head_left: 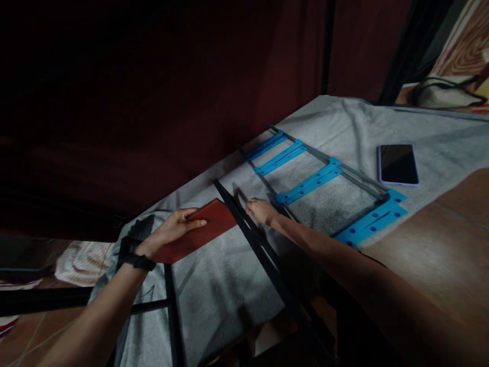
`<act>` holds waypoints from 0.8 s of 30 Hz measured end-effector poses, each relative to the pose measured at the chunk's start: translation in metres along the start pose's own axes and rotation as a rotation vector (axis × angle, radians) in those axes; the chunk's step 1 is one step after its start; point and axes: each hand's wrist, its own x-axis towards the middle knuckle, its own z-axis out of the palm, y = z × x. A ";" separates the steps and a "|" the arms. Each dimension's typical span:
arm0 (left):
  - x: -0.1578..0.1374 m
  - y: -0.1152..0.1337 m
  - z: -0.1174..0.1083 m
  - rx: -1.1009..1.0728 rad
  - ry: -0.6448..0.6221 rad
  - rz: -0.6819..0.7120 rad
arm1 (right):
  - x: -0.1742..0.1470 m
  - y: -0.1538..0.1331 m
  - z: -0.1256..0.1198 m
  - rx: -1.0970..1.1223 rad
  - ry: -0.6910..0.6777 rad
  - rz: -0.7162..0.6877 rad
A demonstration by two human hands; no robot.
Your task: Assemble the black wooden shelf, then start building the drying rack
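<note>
A flat reddish-brown board (214, 224) is gripped at its upper left edge by my left hand (179, 223), thumb on top of its face. The board's right end meets a long dark metal bar (252, 239) that slants down toward me. Just past that bar, my right hand (260, 210) is closed in a fist or pinch; whatever it may hold is hidden. Beyond the right forearm lies a rack of dark rods with blue crosspieces (309, 183). More dark frame bars (172, 311) stand below the board.
A grey cloth (221, 285) covers the floor under everything. A phone (399, 164) rests on it at the right. Dark red panels (191, 92) rise behind. Tiled floor (431, 255) shows at the right, and a crumpled pale cloth (84, 262) lies at the left.
</note>
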 end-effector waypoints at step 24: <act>0.002 0.003 0.002 0.151 0.147 -0.102 | 0.000 0.003 -0.005 0.032 -0.021 -0.015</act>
